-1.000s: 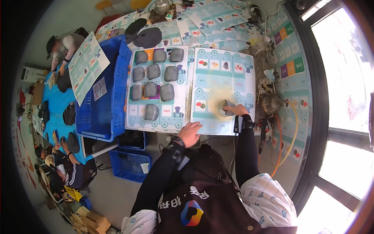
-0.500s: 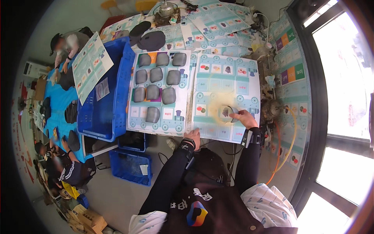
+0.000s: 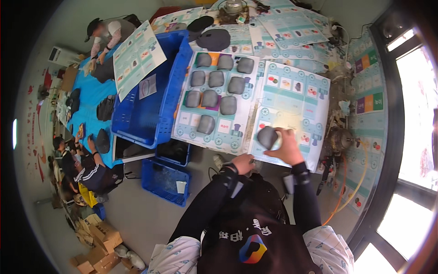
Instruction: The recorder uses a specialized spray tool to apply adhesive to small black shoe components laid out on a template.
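My right hand [image 3: 288, 148] pinches a smooth, rounded grey piece [image 3: 267, 138] between thumb and fingers. The piece sits over the lower left part of a printed board [image 3: 296, 95] with fruit pictures and train drawings. A yellowish patch shows on that board beside the hand. My left hand [image 3: 243, 163] is curled at the board's near edge; whether its fingers hold anything is hidden. To the left lies a second printed board [image 3: 181, 128], bearing several similar grey pieces [image 3: 209, 98] in loose rows.
A blue crate [image 3: 159, 139] stands left of the boards, with a printed sheet [image 3: 138, 61] leaning on it. Dark caps [image 3: 213, 40] and more sheets lie at the back. Another blue crate [image 3: 166, 185] is on the floor. People work at a blue table [image 3: 86, 112].
The view has shifted, so the boards sit further right. In my right hand the grey piece now shows its broad face, where before only a curved edge showed. My left hand is now more curled.
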